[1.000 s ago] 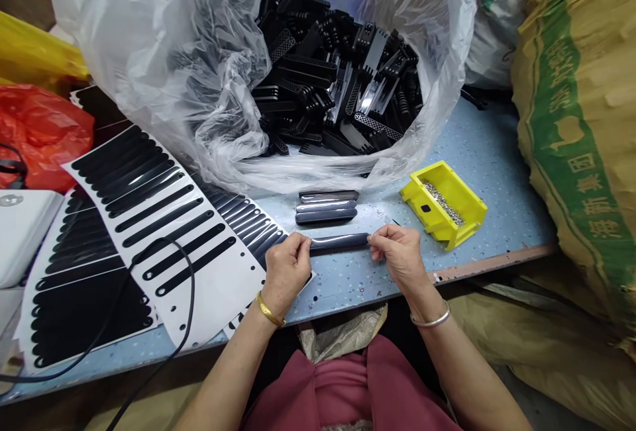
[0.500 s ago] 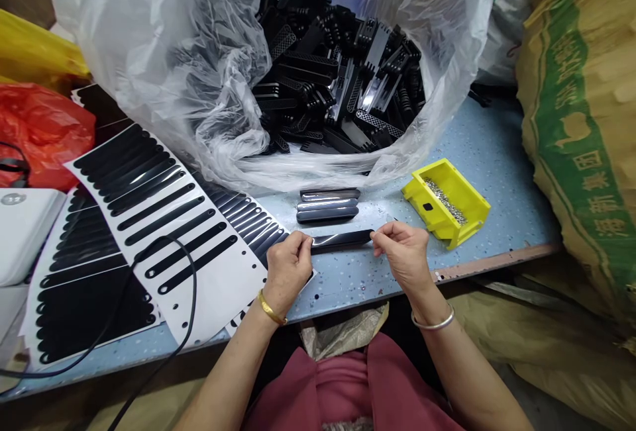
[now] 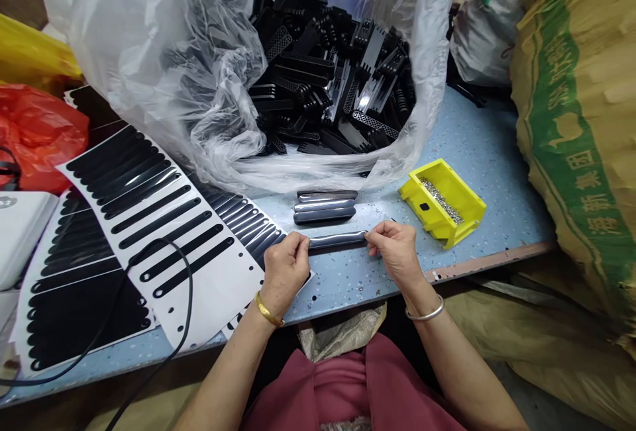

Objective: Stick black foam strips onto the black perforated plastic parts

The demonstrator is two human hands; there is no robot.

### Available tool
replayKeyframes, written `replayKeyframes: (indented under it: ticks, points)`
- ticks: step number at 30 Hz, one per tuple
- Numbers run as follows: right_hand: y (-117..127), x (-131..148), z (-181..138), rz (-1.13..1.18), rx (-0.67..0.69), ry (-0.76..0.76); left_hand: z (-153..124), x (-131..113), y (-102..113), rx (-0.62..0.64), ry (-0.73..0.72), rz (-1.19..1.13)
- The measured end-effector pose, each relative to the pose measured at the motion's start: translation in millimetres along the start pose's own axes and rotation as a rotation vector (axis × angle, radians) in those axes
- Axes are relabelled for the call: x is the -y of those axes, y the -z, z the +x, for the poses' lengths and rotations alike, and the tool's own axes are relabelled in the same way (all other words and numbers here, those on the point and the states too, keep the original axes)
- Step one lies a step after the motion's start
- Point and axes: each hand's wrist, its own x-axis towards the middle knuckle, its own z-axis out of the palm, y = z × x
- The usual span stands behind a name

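Note:
A glossy black adhesive strip point(image 3: 336, 239) is stretched level just above the table, one end in each hand. My left hand point(image 3: 288, 262) pinches its left end between thumb and fingers. At the right end, the thumb and fingertips of my right hand point(image 3: 395, 249) are closed on it. Whether another part lies right under the strip is hard to make out. Just behind it, several shiny black bars point(image 3: 324, 210) lie side by side on the table. To my left, a white backing sheet point(image 3: 209, 302) carries rows of similar black strips.
A large clear plastic bag point(image 3: 163, 73) full of black comb-like plastic parts point(image 3: 318, 87) stands at the back. On the right sits a yellow bin point(image 3: 444, 200) of small metal pieces. A black cable point(image 3: 190, 279) crosses the sheets. A printed sack point(image 3: 576, 126) borders the right side.
The strip now catches light along its length. My right hand has shifted slightly left, still pinching the strip's end. The bag's right rim has moved inward, and the whole view has shifted a little.

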Motion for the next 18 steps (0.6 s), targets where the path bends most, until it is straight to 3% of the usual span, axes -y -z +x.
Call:
replayKeyframes:
  ticks: [12,18]
  points:
    - [1.0,-2.7,1.3,-0.066,-0.005,0.027,-0.6,1.8,-0.5,0.013,0.019,0.000]
    - [0.0,1.0,0.9,0.032,0.009,-0.022,-0.8,1.6,-0.8,-0.004,0.012,0.001]
